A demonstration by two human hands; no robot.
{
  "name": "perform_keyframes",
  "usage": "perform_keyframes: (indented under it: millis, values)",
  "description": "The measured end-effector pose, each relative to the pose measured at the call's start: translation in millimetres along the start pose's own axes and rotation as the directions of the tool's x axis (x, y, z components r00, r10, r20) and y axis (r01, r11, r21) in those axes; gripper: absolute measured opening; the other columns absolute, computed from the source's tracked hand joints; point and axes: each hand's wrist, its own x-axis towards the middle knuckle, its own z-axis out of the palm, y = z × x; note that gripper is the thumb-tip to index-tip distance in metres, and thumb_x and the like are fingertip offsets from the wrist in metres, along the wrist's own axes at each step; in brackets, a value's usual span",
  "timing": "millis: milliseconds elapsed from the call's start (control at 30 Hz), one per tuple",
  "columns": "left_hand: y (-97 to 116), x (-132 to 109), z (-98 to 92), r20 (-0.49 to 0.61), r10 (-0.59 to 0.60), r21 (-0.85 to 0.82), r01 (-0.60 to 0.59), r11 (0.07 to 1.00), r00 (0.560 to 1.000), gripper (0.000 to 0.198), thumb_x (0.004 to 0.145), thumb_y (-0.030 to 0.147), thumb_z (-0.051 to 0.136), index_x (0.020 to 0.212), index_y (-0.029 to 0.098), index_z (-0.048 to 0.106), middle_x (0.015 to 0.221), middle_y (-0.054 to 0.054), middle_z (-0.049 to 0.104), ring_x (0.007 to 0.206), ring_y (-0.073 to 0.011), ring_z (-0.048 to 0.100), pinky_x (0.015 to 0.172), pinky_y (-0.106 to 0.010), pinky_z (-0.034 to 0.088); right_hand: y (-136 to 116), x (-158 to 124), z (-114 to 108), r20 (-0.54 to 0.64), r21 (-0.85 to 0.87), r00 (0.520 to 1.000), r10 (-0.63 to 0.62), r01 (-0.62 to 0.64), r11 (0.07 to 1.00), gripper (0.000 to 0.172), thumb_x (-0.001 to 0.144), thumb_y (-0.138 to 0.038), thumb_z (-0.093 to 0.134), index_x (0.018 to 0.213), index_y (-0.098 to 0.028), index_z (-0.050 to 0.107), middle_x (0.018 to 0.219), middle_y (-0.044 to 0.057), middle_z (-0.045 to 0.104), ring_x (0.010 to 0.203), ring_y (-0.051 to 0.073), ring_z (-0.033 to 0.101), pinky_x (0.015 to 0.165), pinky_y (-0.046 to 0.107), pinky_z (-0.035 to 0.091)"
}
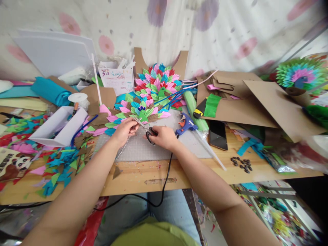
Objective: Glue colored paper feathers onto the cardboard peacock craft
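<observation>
My right hand (164, 137) grips black-handled scissors (142, 125), whose metal blades point up and left. My left hand (124, 132) is closed, fingertips pinched by the blade tips. A thin silvery bead string (123, 149) trails from under it onto the grey cutting mat (151, 152). Just beyond the scissors lies a paper peacock (142, 115) with a green body and pink, green, brown and blue pleated tail pieces. Behind it rests a second, larger paper peacock (161, 91).
A blue glue gun (186, 124) lies right of my hands, its black cord running off the table edge. Further right are a phone (218, 135), cardboard sheets (238, 114) and black beads (242, 164). A white box (60, 128) and paper scraps (60, 167) cover the left.
</observation>
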Motion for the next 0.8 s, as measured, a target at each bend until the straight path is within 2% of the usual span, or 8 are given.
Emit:
perform_keyframes:
  millis: [567,800]
  values:
    - [3.3,-0.6,-0.9,0.028,-0.06,-0.102,0.062,0.993,0.998,0.013,0.072,0.017,0.051,0.063,0.016,0.041,0.053,0.005,0.038,0.039,-0.002,0.026,0.036,-0.014,0.017,-0.3,1.0,2.5,-0.012,0.014,1.0,0.014,-0.014,1.0,0.045,0.078,-0.062,0.044,0.065,-0.02,0.055,0.065,0.002,0.061,0.062,0.013,0.053,0.051,0.024,0.022]
    - [6.1,-0.2,-3.0,0.081,-0.202,-0.196,0.214,0.957,0.976,0.017,0.069,0.015,0.052,0.059,0.016,0.038,0.049,0.006,0.035,0.038,-0.0019,0.026,0.035,-0.013,0.016,0.7,1.7,5.1,-0.008,0.011,1.0,-0.025,0.025,1.0,0.044,0.077,-0.061,0.047,0.067,-0.019,0.056,0.07,0.002,0.063,0.064,0.013,0.054,0.052,0.024,0.024]
